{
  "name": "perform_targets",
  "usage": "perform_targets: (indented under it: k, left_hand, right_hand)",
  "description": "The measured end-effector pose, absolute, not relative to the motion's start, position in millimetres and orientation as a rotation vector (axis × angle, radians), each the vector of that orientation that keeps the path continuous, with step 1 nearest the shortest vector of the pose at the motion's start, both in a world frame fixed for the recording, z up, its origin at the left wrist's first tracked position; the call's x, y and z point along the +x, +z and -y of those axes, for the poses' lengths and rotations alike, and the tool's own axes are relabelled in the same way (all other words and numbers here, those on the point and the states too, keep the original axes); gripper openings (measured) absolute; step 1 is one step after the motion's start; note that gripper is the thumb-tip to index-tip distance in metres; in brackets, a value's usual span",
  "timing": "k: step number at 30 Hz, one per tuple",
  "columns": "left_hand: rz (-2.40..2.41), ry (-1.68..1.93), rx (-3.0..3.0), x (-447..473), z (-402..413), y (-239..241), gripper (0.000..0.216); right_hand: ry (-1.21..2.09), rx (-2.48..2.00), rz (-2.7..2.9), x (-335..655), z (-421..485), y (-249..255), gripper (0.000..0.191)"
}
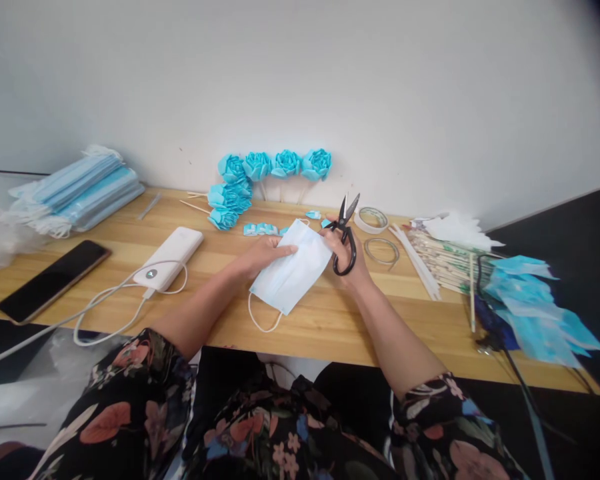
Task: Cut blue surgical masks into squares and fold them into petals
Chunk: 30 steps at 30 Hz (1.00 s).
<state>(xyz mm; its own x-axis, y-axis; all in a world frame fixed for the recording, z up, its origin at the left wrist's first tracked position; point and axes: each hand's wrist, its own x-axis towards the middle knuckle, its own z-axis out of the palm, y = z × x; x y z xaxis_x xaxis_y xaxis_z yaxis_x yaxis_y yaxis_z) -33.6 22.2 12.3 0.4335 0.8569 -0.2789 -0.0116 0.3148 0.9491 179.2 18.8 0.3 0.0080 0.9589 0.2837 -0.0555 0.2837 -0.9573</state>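
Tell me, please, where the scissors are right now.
In the head view, the scissors are in the right hand, between the face mask to their left and the roll of tape to their right.

I can read no word, brand or number anywhere on my table. On the white, rounded-edged power bank (173, 253), I see a small light mark inside a dark round spot (151, 274), too small for me to make out. Greenish marks that look like print show inside the pale, ring-shaped roll of tape (364, 221), and more green marks run across the bundle of thin, pale wooden sticks (443, 262); both are too blurred for me to read.
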Motion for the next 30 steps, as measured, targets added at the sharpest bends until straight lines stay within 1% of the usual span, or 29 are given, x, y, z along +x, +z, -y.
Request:
perform_targets:
  k: [5,10,12,17,21,30]
  left_hand:
    - [-0.913,0.596,1.168,-33,-18,14,0.048]
    - [-0.923,0.516,1.243,-33,-21,9,0.052]
    - [-0.859,0.461,1.280,-34,-22,9,0.051]
    - [-0.820,0.359,1.469,-34,-27,5,0.040]
    - [-0.760,0.330,1.465,-37,-29,3,0.043]
    - [-0.709,0.328,1.607,-39,-28,8,0.041]
  right_hand:
    - [1.042,-1.000,1.471,187,-17,12,0.053]
    - [0.953,-1.130,1.625,186,-13,12,0.042]
    - [0.904,-1.147,1.588,188,-16,11,0.040]
    - [0.776,-1.088,1.395,201,-28,11,0.036]
    - [0.770,-1.030,1.267,205,-31,16,0.033]
    - [0.813,-1.040,1.285,198,-31,7,0.041]
